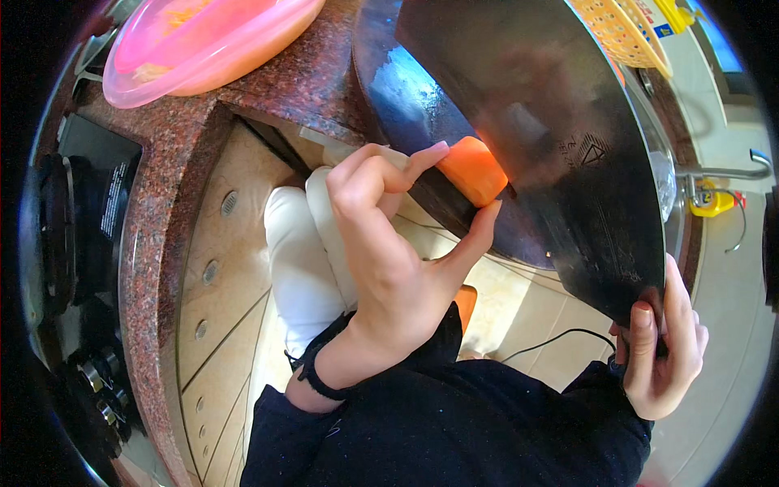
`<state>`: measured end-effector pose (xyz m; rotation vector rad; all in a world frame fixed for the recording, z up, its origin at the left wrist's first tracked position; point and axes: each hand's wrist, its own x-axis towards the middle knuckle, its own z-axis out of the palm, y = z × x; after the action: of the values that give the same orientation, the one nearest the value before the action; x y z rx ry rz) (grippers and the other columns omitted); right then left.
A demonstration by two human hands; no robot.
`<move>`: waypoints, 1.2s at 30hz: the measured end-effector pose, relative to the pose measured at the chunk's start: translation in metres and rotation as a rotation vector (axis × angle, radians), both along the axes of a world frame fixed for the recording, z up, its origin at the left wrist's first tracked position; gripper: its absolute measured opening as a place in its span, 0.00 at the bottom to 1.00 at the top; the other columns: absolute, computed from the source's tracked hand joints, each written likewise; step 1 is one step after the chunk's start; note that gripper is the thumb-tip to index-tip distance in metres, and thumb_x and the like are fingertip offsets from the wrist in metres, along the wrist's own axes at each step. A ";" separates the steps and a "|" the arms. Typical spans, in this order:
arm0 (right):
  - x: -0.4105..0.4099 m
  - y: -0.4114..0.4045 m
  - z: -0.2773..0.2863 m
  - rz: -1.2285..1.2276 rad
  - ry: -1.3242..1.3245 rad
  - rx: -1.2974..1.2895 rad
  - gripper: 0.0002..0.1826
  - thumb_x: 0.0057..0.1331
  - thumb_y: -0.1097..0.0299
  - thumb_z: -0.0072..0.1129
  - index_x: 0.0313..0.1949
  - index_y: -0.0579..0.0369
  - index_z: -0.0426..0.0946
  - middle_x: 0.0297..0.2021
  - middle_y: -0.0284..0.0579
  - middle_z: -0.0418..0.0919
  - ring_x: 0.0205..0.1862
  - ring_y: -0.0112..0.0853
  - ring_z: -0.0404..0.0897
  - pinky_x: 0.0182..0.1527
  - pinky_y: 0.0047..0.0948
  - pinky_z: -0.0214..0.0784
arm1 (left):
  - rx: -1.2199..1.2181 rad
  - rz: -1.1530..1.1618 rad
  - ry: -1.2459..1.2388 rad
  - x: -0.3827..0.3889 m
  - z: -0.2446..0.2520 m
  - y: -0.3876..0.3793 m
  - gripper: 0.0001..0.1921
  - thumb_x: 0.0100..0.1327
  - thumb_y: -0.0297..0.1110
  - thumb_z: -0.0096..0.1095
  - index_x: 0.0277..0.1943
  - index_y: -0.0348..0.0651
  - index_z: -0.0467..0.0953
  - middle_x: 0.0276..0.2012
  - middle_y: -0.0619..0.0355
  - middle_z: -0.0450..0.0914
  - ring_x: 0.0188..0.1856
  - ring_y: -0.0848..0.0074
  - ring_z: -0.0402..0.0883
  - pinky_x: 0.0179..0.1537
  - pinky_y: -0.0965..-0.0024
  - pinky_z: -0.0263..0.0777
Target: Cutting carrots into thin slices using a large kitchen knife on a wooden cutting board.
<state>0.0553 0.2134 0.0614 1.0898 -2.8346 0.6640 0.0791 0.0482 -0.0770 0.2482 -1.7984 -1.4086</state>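
A short, thick chunk of peeled carrot (pixel 472 171) is pinched between the thumb and fingers of my left hand (pixel 389 243). It sits near the front edge of a dark round cutting board (pixel 398 91). Grasped in my right hand (pixel 663 353) is a wide-bladed cleaver (pixel 584 213), its dark blade bearing a stamped mark. That blade spans much of the board and hides what lies behind it. Its left side comes right up to the carrot; whether it is cutting into it I cannot tell.
Pale shreds lie in a pink plastic bowl (pixel 237 73) on the speckled red granite counter (pixel 152 255). A black gas stove (pixel 79 243) is at left. Behind the cleaver are a yellow perforated basket (pixel 633 36), a metal faucet (pixel 724 173) and a yellow bottle (pixel 712 204).
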 end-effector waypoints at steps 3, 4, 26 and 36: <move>0.000 -0.002 0.000 0.053 0.073 -0.005 0.18 0.63 0.71 0.50 0.52 0.62 0.69 0.23 0.38 0.72 0.14 0.18 0.65 0.17 0.15 0.57 | 0.002 0.001 0.071 -0.001 -0.003 0.000 0.34 0.38 0.17 0.71 0.47 0.36 0.55 0.44 0.50 0.56 0.46 0.65 0.70 0.46 0.71 0.71; 0.000 -0.004 0.002 0.039 0.072 0.024 0.18 0.63 0.72 0.50 0.52 0.62 0.69 0.23 0.38 0.72 0.14 0.17 0.65 0.17 0.14 0.57 | 0.001 0.004 0.073 -0.001 -0.003 0.000 0.34 0.38 0.17 0.71 0.47 0.35 0.55 0.44 0.50 0.56 0.46 0.66 0.70 0.46 0.71 0.70; -0.014 -0.007 0.003 0.076 0.054 0.063 0.18 0.62 0.71 0.51 0.52 0.60 0.70 0.21 0.36 0.73 0.14 0.17 0.65 0.18 0.14 0.56 | 0.022 -0.009 0.055 -0.002 -0.002 0.001 0.37 0.35 0.14 0.71 0.44 0.41 0.51 0.43 0.52 0.60 0.49 0.65 0.71 0.54 0.62 0.65; -0.013 -0.013 0.004 0.032 0.088 0.079 0.18 0.61 0.67 0.53 0.51 0.58 0.71 0.21 0.36 0.74 0.15 0.17 0.65 0.20 0.15 0.58 | -0.045 0.004 -0.040 0.000 0.000 0.002 0.38 0.36 0.14 0.72 0.45 0.43 0.50 0.45 0.50 0.63 0.51 0.65 0.71 0.54 0.68 0.61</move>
<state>0.0424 0.2004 0.0655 1.1481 -2.7955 0.4966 0.0793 0.0506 -0.0766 0.2580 -1.8590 -1.3667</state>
